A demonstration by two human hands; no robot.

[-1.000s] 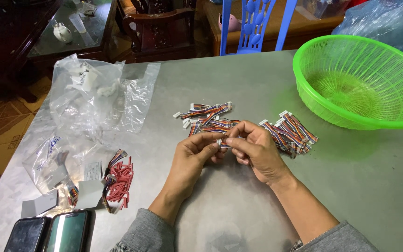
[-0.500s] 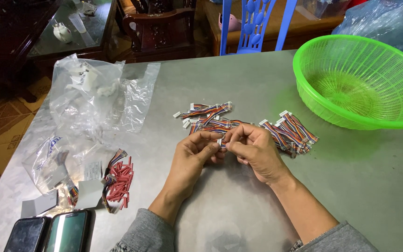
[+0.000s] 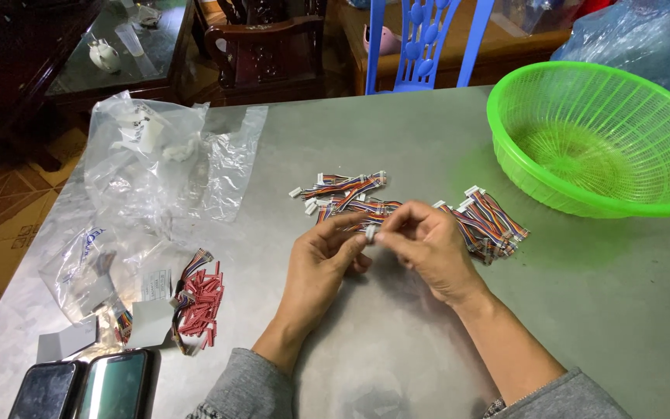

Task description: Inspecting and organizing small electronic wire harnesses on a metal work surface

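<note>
Ribbon-cable connector, a small white plug, sat pinched between the fingertips of both hands above the grey desk. The left hand had its grip clamped on the connector from the near side, thumb and forefinger pressed together around it. The right hand met it from the other side, its grip likewise closed on the same small piece, so the fingertips of the two hands were touching. How much cable trailed from the plug could not be told, since the fingers hid it.

Just beyond the hands lay a loose pile of multicoloured cables with white plugs at their ends, spread on the desk. A second bundle of cables lay just beside the right hand, partly hidden behind its knuckles. Well to the right stood a green plastic basket, its mesh wall catching the light.

On the left side of the desk lay crumpled clear plastic bags, one over another. Near their lower edge sat a heap of red connector housings with a short cable bundle beside it and some slips of paper. Two phones lay side by side at the near left corner, screens up. Behind the desk stood a blue plastic chair and a dark wooden chair.
</note>
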